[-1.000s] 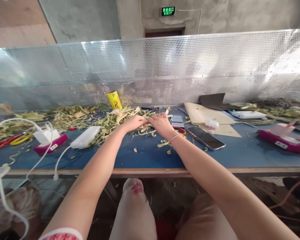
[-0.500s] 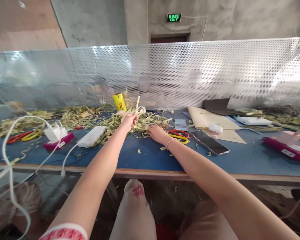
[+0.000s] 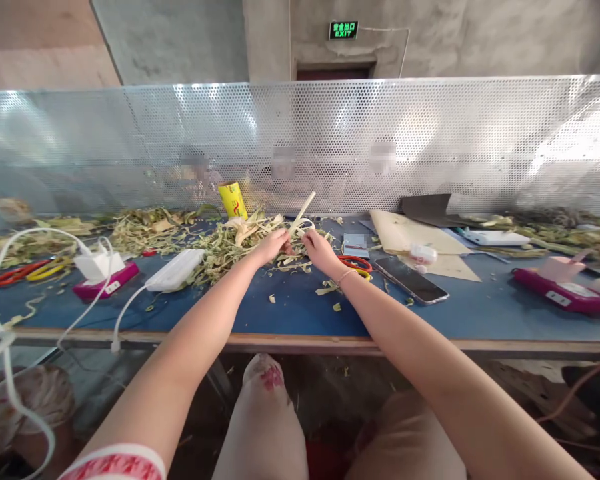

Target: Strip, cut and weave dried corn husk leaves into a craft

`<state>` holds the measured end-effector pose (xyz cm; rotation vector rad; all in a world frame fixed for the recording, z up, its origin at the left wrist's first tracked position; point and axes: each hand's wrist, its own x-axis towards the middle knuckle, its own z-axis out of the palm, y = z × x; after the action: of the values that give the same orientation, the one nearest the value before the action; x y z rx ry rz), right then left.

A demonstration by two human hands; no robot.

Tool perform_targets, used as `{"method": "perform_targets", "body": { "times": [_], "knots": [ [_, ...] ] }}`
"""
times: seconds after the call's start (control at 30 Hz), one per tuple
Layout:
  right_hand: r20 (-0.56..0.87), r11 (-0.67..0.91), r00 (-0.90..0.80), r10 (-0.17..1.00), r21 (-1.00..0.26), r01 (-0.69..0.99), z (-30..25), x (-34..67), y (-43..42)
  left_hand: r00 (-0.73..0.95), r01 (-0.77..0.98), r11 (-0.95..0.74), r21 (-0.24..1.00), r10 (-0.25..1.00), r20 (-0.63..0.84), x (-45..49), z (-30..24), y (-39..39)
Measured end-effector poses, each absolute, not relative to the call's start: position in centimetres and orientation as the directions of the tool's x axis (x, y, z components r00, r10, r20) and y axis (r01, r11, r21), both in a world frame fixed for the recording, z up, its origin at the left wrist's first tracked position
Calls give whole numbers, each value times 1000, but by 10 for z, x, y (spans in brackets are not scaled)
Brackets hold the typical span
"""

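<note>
My left hand is closed around a pale plant stalk, which sticks up and leans to the right. Close beside it, my right hand is closed, its fingers at a pale curled strip that loops off the stalk. My fingertips are partly hidden. Beneath and to the left of both hands lies a loose heap of green and cream plant shreds. Scissors with red and yellow handles lie just right of my right wrist, partly covered by it.
A yellow tube stands behind the heap. A white power bank, a purple power strip and more scissors lie left. Right are a phone, tan paper and another purple strip. A perforated metal screen runs behind.
My right hand has lifted off the shreds and come up beside my left hand at the strip. The stalk in my left hand has moved right and tilted further. The view has shifted slightly.
</note>
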<state>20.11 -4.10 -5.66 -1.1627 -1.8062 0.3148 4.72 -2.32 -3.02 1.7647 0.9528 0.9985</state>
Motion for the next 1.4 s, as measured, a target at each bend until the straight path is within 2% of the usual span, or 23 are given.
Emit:
{"method": "perform_targets", "body": {
  "times": [0.2, 0.37, 0.47, 0.53, 0.63, 0.7, 0.9, 0.97, 1.07, 1.13, 1.27, 1.4],
  "knots": [
    [508, 492, -149, 848, -654, 574, -54, 212, -37, 201, 90, -312, 946, 936, 290, 41, -22, -16],
    [399, 375, -57, 915, -791, 483, -53, 221, -38, 17, -231, -217, 948, 974, 227, 31, -10, -11],
    [362, 344, -51, 931, -818, 461, -55, 227, -39, -6, -417, -176, 892, 982, 191, 24, -3, -14],
    [352, 337, -66, 934, -804, 490, -56, 230, -40, 17, -453, -119, 883, 990, 142, 23, 0, -19],
    [340, 346, -128, 932, -721, 601, -56, 228, -40, 82, -396, -8, 918, 996, 44, 29, 0, -28],
    [347, 375, -191, 918, -606, 702, -57, 225, -40, 101, -338, 27, 941, 995, 8, 34, -2, -32],
    [583, 401, -210, 785, -221, 889, -61, 210, -49, 41, -153, -57, 987, 997, 64, 40, -11, -28],
    [601, 484, -319, 733, -132, 865, -61, 202, -55, -7, -125, -94, 988, 996, 94, 39, -14, -24],
    [545, 603, -477, 689, -67, 795, -61, 186, -61, -27, -114, -146, 983, 989, 144, 37, -19, -19],
    [486, 628, -534, 691, -39, 777, -64, 176, -64, -7, -113, -171, 979, 985, 172, 37, -22, -17],
    [373, 620, -582, 723, 22, 784, -73, 168, -64, 1, -110, -164, 980, 986, 165, 38, -25, -16],
    [362, 602, -555, 749, -22, 798, -79, 170, -57, 21, -95, -152, 984, 988, 154, 39, -25, -17]
  ]
}}
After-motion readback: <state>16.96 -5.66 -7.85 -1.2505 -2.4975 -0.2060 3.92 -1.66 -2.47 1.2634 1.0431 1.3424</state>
